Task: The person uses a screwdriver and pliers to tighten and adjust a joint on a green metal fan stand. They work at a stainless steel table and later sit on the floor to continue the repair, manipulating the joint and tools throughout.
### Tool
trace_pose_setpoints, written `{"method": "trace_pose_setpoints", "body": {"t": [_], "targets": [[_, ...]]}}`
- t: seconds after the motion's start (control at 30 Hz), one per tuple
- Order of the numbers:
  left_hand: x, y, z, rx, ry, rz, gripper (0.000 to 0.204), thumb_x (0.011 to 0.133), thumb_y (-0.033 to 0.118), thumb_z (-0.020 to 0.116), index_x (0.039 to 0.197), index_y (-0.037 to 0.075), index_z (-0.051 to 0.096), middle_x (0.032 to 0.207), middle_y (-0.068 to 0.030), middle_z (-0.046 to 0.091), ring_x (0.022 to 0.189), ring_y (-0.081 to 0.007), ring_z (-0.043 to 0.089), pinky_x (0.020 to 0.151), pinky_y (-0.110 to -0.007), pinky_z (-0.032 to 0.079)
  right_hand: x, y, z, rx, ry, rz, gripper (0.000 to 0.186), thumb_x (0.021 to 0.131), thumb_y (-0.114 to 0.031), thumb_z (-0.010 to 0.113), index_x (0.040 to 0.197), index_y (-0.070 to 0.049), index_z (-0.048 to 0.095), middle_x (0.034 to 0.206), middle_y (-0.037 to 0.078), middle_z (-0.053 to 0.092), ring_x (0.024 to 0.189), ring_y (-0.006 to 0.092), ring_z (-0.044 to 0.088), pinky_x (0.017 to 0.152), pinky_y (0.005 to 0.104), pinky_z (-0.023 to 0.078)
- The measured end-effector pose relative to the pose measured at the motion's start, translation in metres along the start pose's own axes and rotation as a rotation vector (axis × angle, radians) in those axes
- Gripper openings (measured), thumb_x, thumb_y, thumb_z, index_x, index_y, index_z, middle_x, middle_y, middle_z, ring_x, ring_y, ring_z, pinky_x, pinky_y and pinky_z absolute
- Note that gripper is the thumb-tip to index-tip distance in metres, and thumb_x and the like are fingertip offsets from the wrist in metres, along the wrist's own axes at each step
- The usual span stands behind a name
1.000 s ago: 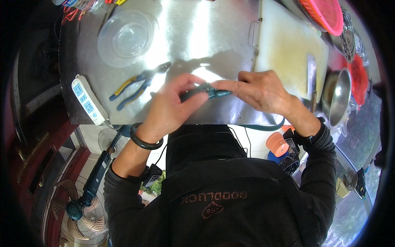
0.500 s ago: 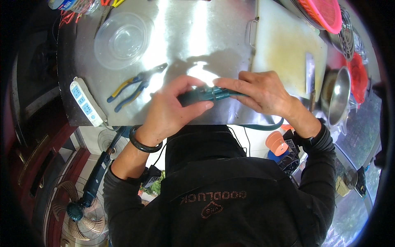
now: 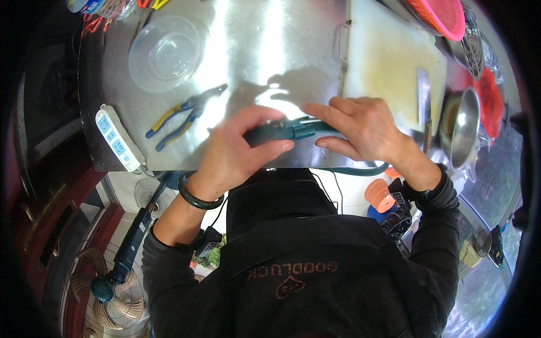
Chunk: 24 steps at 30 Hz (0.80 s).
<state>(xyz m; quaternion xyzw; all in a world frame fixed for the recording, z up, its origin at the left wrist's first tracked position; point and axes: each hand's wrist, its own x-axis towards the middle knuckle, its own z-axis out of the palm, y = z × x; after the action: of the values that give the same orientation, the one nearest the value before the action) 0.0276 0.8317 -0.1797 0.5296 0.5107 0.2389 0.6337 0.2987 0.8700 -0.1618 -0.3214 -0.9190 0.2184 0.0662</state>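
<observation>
Over the metal table, my left hand [image 3: 228, 141] is closed round a dark green tube-shaped fitting [image 3: 298, 130], its thumb along the near side. A dark green hose [image 3: 324, 128] runs from the fitting's right end into my right hand [image 3: 366, 127]. That hand curls round the hose, index finger reaching along the fitting's far side and thumb on the near side. My palm hides where the hose passes through. To the left lie pliers [image 3: 189, 115] with blue and yellow handles, jaws pointing away from me.
A clear plastic bowl [image 3: 168, 53] and a white power strip [image 3: 117, 138] sit on the left of the metal table [image 3: 242, 34]. On the right are a white cutting board [image 3: 389, 67], a knife [image 3: 424, 101], a steel bowl [image 3: 465, 129] and a pink basket [image 3: 442, 17].
My right index finger has lifted slightly off the fitting, and the right thumb has come out below the hose. The left hand keeps its hold almost in place.
</observation>
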Motion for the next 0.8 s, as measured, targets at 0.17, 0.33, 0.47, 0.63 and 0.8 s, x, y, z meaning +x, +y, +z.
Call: {"method": "trace_pose_setpoints", "body": {"t": [0.17, 0.33, 0.47, 0.63, 0.8], "targets": [[-0.001, 0.000, 0.004, 0.036, 0.026, 0.103, 0.043, 0.081, 0.018, 0.085, 0.120, 0.006, 0.072, 0.098, -0.0022, 0.073, 0.083, -0.0089, 0.063, 0.076, -0.024, 0.050, 0.000, -0.010, -0.012, -0.048, -0.010, 0.035, 0.039, 0.094, -0.034, 0.065, 0.126, -0.012, 0.064, 0.076, 0.005, 0.059, 0.063, 0.0258, 0.063, 0.055, 0.0373, 0.051], [0.000, -0.004, 0.004, 0.036, 0.036, 0.136, 0.041, 0.082, 0.018, 0.085, 0.120, 0.008, 0.073, 0.099, -0.0027, 0.074, 0.085, -0.0092, 0.065, 0.077, -0.024, 0.051, 0.003, -0.010, -0.014, 0.050, 0.043, 0.117, 0.025, 0.089, -0.020, 0.070, 0.111, -0.008, 0.066, 0.081, 0.008, 0.060, 0.070, 0.0277, 0.063, 0.059, 0.0392, 0.053], [0.002, -0.006, 0.003, 0.016, 0.037, 0.157, 0.041, 0.083, 0.019, 0.085, 0.121, 0.008, 0.074, 0.102, -0.0040, 0.075, 0.088, -0.0099, 0.067, 0.079, -0.023, 0.052, 0.010, -0.002, -0.015, 0.299, 0.106, 0.188, 0.016, 0.085, -0.011, 0.075, 0.097, -0.005, 0.065, 0.090, 0.010, 0.061, 0.075, 0.0251, 0.063, 0.056, 0.0347, 0.051], [0.001, -0.005, 0.002, 0.013, 0.041, 0.120, 0.038, 0.082, 0.015, 0.084, 0.118, 0.006, 0.073, 0.102, -0.0059, 0.075, 0.091, -0.0113, 0.068, 0.081, -0.025, 0.052, 0.011, -0.002, -0.023, 0.448, 0.086, 0.210, 0.013, 0.085, -0.005, 0.075, 0.093, -0.002, 0.064, 0.100, 0.011, 0.062, 0.078, 0.0253, 0.064, 0.059, 0.0303, 0.052], [0.002, -0.004, 0.000, 0.028, 0.031, 0.171, 0.039, 0.082, 0.014, 0.083, 0.119, 0.006, 0.074, 0.102, -0.0048, 0.075, 0.088, -0.0110, 0.067, 0.080, -0.024, 0.052, 0.007, 0.004, -0.029, 0.754, -0.035, 0.251, 0.020, 0.085, -0.007, 0.079, 0.098, 0.000, 0.066, 0.107, 0.010, 0.063, 0.084, 0.0240, 0.066, 0.061, 0.0285, 0.053]]}}
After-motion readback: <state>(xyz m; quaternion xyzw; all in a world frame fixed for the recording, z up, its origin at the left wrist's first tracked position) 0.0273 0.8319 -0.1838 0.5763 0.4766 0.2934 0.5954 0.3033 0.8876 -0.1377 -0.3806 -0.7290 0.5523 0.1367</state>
